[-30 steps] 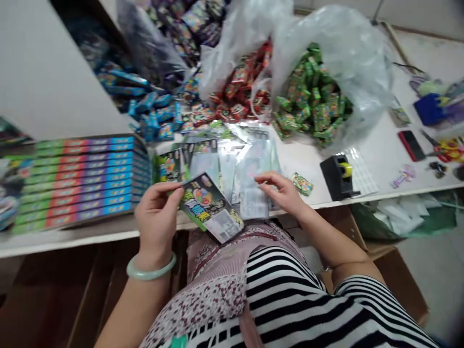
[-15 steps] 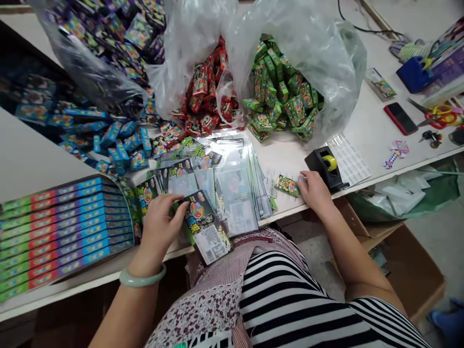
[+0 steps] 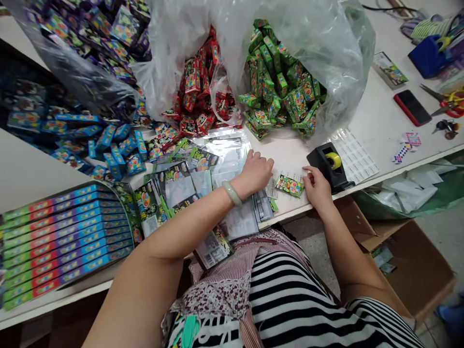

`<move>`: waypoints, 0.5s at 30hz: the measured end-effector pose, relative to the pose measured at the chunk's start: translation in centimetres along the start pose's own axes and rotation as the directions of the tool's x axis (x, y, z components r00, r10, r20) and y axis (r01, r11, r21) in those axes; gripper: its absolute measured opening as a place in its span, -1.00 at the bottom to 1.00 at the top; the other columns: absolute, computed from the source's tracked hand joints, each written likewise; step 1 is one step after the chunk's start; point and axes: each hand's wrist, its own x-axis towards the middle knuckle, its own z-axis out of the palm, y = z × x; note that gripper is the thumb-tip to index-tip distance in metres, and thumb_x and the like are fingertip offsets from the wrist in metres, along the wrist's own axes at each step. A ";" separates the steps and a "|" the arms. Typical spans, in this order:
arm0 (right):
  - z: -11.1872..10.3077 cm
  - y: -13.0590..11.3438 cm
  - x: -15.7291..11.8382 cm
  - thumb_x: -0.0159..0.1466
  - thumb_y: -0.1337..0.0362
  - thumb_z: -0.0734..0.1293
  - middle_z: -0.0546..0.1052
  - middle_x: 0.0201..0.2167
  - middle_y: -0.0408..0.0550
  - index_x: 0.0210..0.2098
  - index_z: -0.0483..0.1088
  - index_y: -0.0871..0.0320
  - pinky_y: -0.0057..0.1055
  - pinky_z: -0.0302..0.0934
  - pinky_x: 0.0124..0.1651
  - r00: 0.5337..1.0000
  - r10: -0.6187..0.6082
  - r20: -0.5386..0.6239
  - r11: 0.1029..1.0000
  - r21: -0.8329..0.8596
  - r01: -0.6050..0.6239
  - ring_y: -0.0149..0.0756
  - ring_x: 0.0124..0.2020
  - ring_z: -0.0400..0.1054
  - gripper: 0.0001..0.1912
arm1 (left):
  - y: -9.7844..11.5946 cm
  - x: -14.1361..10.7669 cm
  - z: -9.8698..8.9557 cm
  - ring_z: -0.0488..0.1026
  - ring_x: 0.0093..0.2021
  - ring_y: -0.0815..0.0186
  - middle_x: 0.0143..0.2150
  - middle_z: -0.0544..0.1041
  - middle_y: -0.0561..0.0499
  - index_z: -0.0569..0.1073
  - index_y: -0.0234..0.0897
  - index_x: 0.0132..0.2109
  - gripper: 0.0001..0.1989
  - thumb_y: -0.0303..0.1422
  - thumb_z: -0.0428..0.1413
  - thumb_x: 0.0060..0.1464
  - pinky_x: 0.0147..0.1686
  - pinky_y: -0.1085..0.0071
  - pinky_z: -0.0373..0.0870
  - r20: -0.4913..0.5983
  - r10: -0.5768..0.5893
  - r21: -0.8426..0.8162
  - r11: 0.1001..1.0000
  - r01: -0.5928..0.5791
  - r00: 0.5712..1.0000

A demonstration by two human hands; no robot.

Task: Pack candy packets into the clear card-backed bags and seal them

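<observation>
The left hand (image 3: 255,171) has let go of the dark printed pouch it was holding a moment ago and has crossed over to the right side of the pile of clear bags (image 3: 232,159). Now it rests there with its fingers bent loosely and nothing between them; the tips point toward the little green packet (image 3: 289,185). That dark pouch (image 3: 212,249) now lies back at the table edge, under the left forearm and well behind the fingers. The right hand (image 3: 317,186) has hardly moved since half a second ago. It lies flat on the table (image 3: 377,130), with its fingers spread a little and holding nothing, and its fingertips sit just beside the right end of the green packet. I cannot tell if they really touch it. So the green packet lies flat on the table between the two hands, just in front of both sets of fingertips. The black tape holder (image 3: 330,165) stands just past the right fingers, on their far side, with a sheet of white stickers (image 3: 353,154) beside it. Farther out from the fingers are the big clear sacks of green boxes (image 3: 282,92) and red boxes (image 3: 197,92). It looks like the pouch work has stopped for now and both hands are closing in on the one green packet, maybe to pick it up.
</observation>
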 end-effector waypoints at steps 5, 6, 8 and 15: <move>0.3 0.5 -0.5 0.28 0.27 0.22 0.53 -0.29 -0.03 0.02 0.47 0.14 -0.30 0.32 -0.23 0.998 -0.017 -0.061 0.992 0.120 0.025 -0.28 -0.38 0.37 -0.64 | -0.2 1.3 1.1 0.45 -0.06 0.03 -0.20 0.59 -0.16 0.50 -0.32 -0.18 -0.86 -0.51 0.12 0.08 0.05 0.07 0.26 0.000 -0.142 -0.288 0.948 0.136 0.990; 0.3 0.4 -0.5 0.29 0.27 0.22 0.55 -0.29 -0.04 0.00 0.48 0.13 -0.30 0.32 -0.22 0.996 -0.023 -0.081 0.990 0.137 0.034 -0.28 -0.38 0.38 -0.66 | -0.4 1.6 1.1 0.46 -0.12 0.09 -0.24 0.57 -0.11 0.49 -0.30 -0.22 -0.87 -0.54 0.12 0.06 -0.02 0.14 0.29 -0.006 -0.187 -0.388 0.906 0.170 0.982; 0.0 0.0 -0.3 0.31 0.29 0.22 0.58 -0.26 -0.02 -0.07 0.51 0.13 -0.29 0.34 -0.16 0.984 -0.064 -0.166 0.983 0.160 0.091 -0.26 -0.30 0.44 -0.71 | -0.8 2.0 1.1 0.43 -0.25 0.21 -0.34 0.52 -0.02 0.44 -0.28 -0.32 -0.89 -0.57 0.12 0.01 -0.16 0.27 0.32 -0.031 -0.263 -0.605 0.773 0.191 0.964; -1.3 -3.3 3.3 0.30 0.36 0.23 0.60 -0.29 -0.06 -0.26 0.54 0.09 -0.25 0.36 -0.07 0.875 -0.202 -0.441 0.929 0.198 0.314 -0.24 -0.20 0.48 -0.77 | -2.3 2.5 -0.8 0.34 -0.39 0.42 -0.43 0.41 0.12 0.40 -0.29 -0.39 -0.86 -0.61 0.12 -0.10 -0.32 0.47 0.29 -0.149 -0.396 -0.984 0.148 -0.097 0.906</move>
